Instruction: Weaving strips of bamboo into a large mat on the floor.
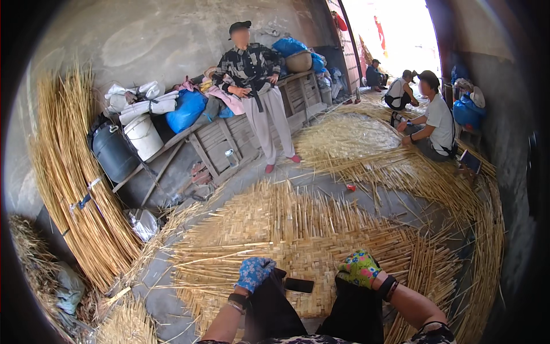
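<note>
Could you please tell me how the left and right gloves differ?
The left glove is blue, the right glove yellow-green. The left glove's flowers look mostly pale, the right glove's more varied in colour. Both are floral and rest over the knees of dark trousers.

The mat [298, 247] is straw-gold, with a checkered weave. Over its near part: blue floral left glove [254, 274], green floral right glove [358, 268], black phone [299, 285]. Beyond it: white bucket [144, 137], bright blue bag [186, 110].
</note>
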